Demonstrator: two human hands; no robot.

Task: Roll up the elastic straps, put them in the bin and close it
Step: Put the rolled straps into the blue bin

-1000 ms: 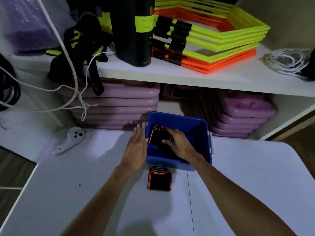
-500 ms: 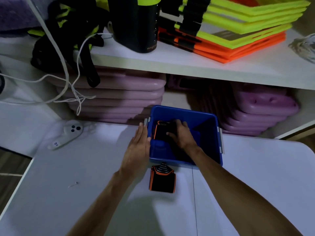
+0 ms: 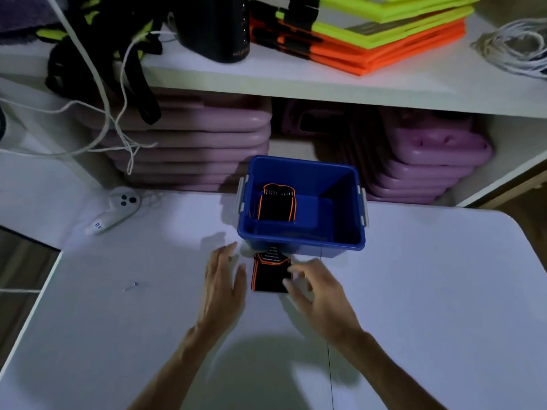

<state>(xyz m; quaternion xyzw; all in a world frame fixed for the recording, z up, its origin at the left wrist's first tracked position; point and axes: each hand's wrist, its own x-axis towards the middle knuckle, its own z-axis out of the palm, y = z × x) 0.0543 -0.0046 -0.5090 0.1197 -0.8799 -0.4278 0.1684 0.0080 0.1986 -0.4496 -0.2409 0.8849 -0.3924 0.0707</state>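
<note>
A blue bin point(image 3: 302, 239) stands open on the white table point(image 3: 429, 291), against the shelf. One rolled black strap with orange edging point(image 3: 277, 204) lies inside it, at the left. A second rolled strap point(image 3: 268, 275) lies on the table just in front of the bin. My left hand point(image 3: 223, 287) hovers flat just left of that strap, fingers apart. My right hand point(image 3: 318, 287) is at its right side, fingers spread and touching or nearly touching it, blurred by motion. No lid is in view.
A white controller point(image 3: 117, 207) lies at the table's far left, a small screw point(image 3: 131, 287) nearer the left edge. Purple pads point(image 3: 192, 143) fill the lower shelf behind the bin. Above are orange and yellow frames point(image 3: 370, 34), a black cylinder point(image 3: 216, 28), and white cords point(image 3: 515, 45).
My right hand let go of the strap inside the bin and came out. Both hands moved back toward me to the second strap on the table.
</note>
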